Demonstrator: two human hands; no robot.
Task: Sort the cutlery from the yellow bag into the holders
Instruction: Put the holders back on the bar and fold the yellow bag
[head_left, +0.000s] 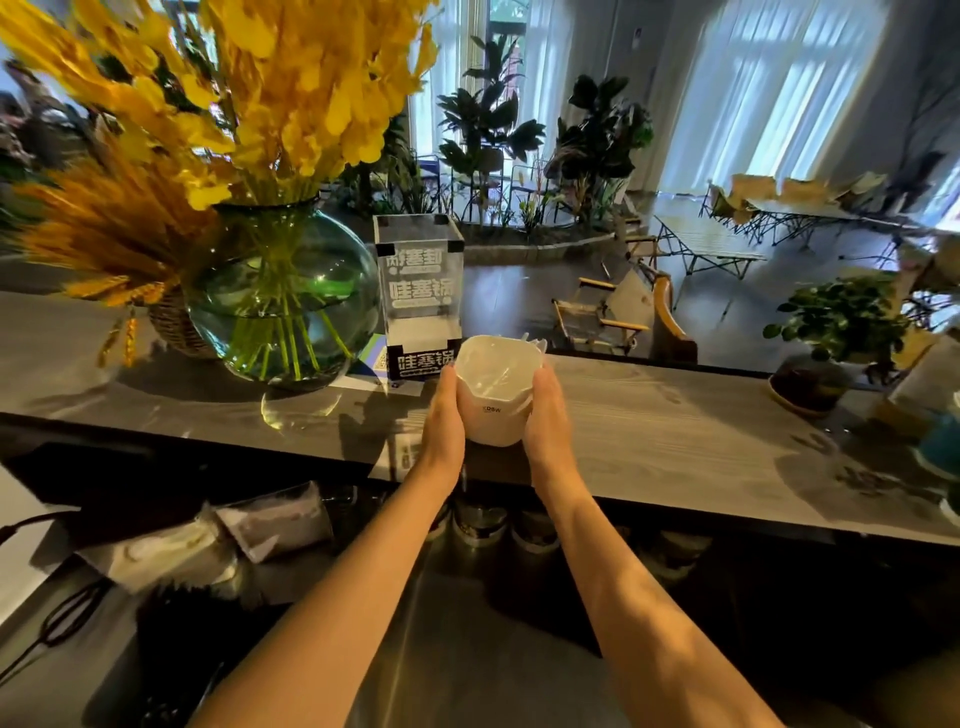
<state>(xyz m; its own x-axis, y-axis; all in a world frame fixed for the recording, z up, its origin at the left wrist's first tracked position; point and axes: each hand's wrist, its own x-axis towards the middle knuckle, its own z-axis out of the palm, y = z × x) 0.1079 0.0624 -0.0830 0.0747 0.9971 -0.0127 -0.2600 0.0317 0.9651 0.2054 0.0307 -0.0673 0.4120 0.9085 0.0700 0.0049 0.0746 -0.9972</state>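
Cupping a white holder (496, 395), both hands, contents perhaps clear cutlery.

A white holder (497, 387) sits just below the middle of the frame, a squarish cup with rounded corners and an open top. It tilts a little, its mouth facing up and toward the camera, and its base is at the near edge of the grey counter. Small dark lettering marks its near wall. Pale, slender pieces lie inside and poke past its far rim; what they are cannot be told.
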